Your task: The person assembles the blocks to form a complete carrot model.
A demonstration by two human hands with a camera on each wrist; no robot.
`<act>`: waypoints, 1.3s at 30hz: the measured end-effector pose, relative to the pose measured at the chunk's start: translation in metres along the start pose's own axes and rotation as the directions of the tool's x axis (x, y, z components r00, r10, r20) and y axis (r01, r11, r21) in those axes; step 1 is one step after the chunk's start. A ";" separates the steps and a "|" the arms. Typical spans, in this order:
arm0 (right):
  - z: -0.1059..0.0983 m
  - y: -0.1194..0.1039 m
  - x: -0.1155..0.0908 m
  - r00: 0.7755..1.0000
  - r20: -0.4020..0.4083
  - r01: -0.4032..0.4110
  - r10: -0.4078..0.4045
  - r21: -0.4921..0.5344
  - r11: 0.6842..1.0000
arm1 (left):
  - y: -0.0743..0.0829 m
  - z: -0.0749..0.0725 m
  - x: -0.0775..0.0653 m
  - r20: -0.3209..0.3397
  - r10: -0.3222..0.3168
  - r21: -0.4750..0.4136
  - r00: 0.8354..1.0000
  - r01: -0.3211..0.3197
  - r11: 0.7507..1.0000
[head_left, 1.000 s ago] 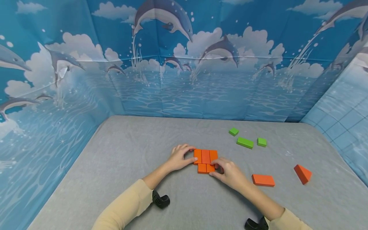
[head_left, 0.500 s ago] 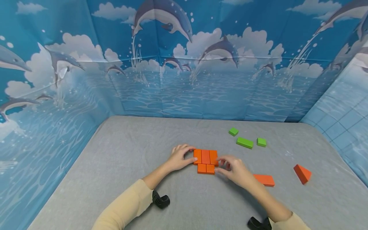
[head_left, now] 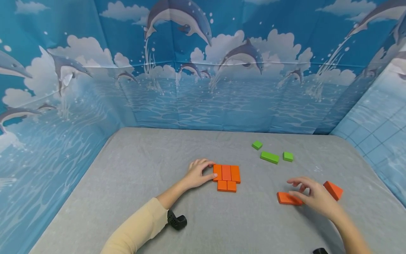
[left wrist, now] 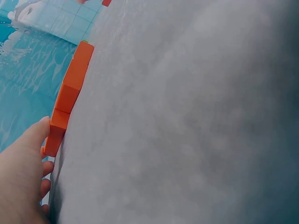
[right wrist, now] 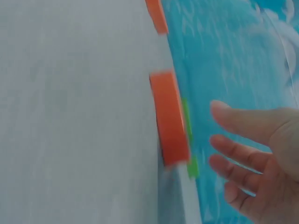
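Observation:
In the middle of the head view, three upright orange blocks (head_left: 226,173) lie side by side, with two smaller orange blocks (head_left: 227,186) against their near edge. My left hand (head_left: 197,175) holds the leftmost orange block (head_left: 217,169), thumb on its near left part and a fingertip at its far corner. Off to the right, my right hand (head_left: 315,197) hovers with parted, bent fingers over the right end of a single orange rectangular block (head_left: 285,198), partly covering it. The right wrist view shows that block (right wrist: 170,121) apart from the thumb and fingers.
An orange triangular block (head_left: 334,190) lies just beyond the right hand. Farther back are three green blocks: a long one (head_left: 269,157) and two small ones (head_left: 257,145). A dolphin-printed curtain (head_left: 203,98) borders the grey table (head_left: 152,151).
My right hand has left the small orange blocks and moved right, over the single orange rectangular block. The left hand stays on the grouped blocks, which have kept their arrangement.

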State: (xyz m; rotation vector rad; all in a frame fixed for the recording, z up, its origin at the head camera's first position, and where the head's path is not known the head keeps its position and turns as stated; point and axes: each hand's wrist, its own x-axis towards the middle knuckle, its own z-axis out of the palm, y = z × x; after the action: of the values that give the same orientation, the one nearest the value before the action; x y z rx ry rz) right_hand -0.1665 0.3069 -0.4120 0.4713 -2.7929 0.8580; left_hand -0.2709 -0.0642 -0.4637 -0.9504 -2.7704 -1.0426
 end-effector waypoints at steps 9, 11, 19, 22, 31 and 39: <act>-0.002 0.032 -0.024 0.993 0.117 -0.021 0.011 0.086 0.996 | 0.000 0.000 -0.001 0.003 -0.008 0.001 1.000 0.008 1.000; 0.000 0.034 -0.024 0.991 0.131 -0.025 0.012 0.098 0.995 | 0.001 -0.001 -0.001 0.001 -0.008 0.004 1.000 0.008 1.000; 0.005 0.037 -0.022 0.996 0.091 -0.014 0.007 0.080 0.997 | 0.001 0.000 -0.001 -0.001 -0.009 -0.003 1.000 0.009 1.000; 0.006 0.037 -0.021 0.997 0.079 0.005 -0.012 0.082 0.997 | 0.000 0.000 -0.001 -0.002 -0.013 0.002 1.000 0.013 1.000; 0.005 0.018 -0.014 0.996 0.086 0.025 -0.039 0.152 0.988 | 0.001 0.000 -0.001 -0.003 -0.008 0.007 1.000 0.008 1.000; 0.029 -0.033 0.010 0.987 0.082 0.114 -0.135 0.225 0.968 | 0.002 0.000 -0.001 -0.003 -0.014 0.006 1.000 0.014 1.000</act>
State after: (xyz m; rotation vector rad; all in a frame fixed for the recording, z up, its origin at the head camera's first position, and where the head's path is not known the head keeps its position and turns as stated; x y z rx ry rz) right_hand -0.1665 0.2626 -0.4163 0.7332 -2.7293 1.1492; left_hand -0.2688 -0.0635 -0.4624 -0.9293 -2.7806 -1.0363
